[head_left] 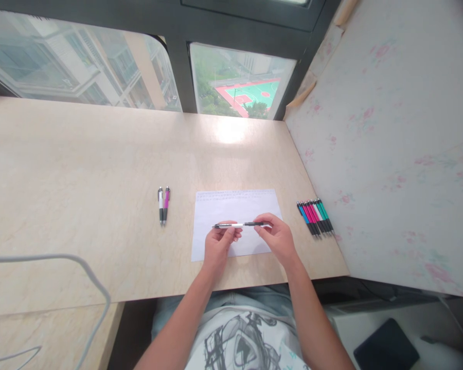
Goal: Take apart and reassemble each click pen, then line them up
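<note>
A white-and-black pen [239, 225] is held level over a white sheet of paper [235, 205] on the beige desk [81, 169]. My left hand [219, 245] pinches its left half. My right hand [278, 237] pinches its right end. Both hands hover just above the paper's near part. Faint writing runs along the paper's far edge.
Two pens, one white and one pink [163, 204], lie side by side left of the paper. A row of several pens [315, 217] in blue, pink, white and green lies at the right by the floral wall [389, 154]. A grey cable [92, 280] loops at the near left. Windows stand behind the desk.
</note>
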A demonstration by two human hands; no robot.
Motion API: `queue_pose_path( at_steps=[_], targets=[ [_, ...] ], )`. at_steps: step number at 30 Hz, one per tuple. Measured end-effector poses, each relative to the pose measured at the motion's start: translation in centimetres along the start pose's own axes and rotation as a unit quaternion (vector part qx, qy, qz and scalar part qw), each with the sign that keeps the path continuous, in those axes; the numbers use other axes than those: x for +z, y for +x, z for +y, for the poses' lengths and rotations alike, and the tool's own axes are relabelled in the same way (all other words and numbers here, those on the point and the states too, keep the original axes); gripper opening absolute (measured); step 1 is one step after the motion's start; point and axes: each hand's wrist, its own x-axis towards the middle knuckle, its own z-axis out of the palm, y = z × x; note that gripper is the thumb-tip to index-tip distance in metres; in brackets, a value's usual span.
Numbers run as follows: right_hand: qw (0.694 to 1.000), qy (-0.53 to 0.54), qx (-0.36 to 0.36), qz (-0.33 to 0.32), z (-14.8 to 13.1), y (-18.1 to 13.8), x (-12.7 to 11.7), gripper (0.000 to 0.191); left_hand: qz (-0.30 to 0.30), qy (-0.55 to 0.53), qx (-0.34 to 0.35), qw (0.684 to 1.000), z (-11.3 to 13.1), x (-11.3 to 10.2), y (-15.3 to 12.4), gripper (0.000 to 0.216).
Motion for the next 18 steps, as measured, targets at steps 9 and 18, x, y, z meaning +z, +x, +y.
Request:
queue_pose_path(
  at_steps=[9,18],
  targets=[
    [1.000,-0.020,-0.012,-0.012,0.0,-0.1,-0.4,0.013,0.002,-0.024,-0.004,1.000,0.0,0.0,0.0,0.028],
    [0.983,-0.150,-0.101,-0.012,-4.2,-0.5,-0.7,0.010,-0.001,-0.146,-0.041,0.988,0.0,-0.6,0.4,0.021]
  ],
)
